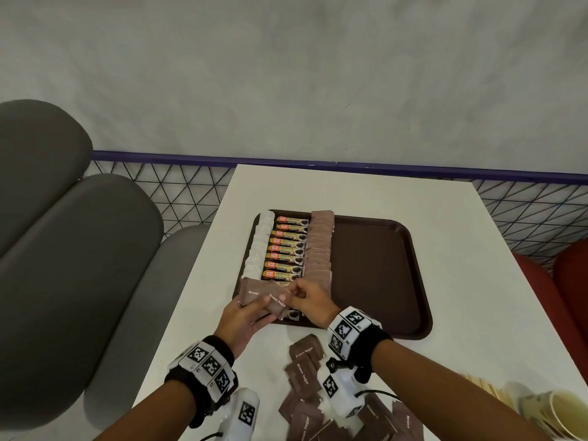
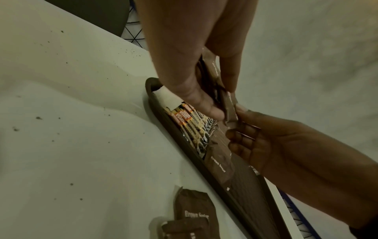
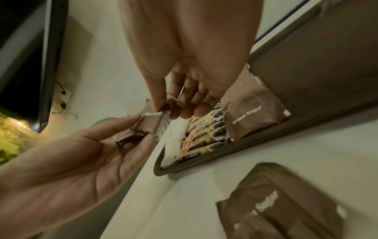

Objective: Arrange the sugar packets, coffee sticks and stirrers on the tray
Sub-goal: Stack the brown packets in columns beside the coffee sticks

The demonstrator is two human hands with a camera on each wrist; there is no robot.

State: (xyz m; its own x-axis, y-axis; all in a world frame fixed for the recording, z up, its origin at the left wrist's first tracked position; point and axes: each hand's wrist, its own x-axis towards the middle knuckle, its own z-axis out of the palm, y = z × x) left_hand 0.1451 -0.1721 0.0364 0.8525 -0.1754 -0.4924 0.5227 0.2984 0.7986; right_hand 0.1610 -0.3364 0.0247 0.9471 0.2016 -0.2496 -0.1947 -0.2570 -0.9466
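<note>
Head view: brown tray (image 1: pixel 381 275) on white table (image 1: pixel 350 192), holding rows of white packets (image 1: pixel 259 246), "GRANULES" coffee sticks (image 1: pixel 286 249) and brown packets (image 1: pixel 319 246); loose "Brown Sugar" packets (image 1: pixel 304 367) nearer.

Left wrist: left hand (image 2: pixel 190 67) clamped on a brown packet stack (image 2: pixel 225 103).

Right wrist: right hand (image 3: pixel 184 77) pinching the top packet (image 3: pixel 152 119).

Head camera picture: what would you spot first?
Probably the two hands, left hand and right hand, pinching brown paper sugar packets above the near edge of the dark brown plastic tray. Next, the bright orange-and-yellow coffee sticks lined up on the tray's left side.
</note>
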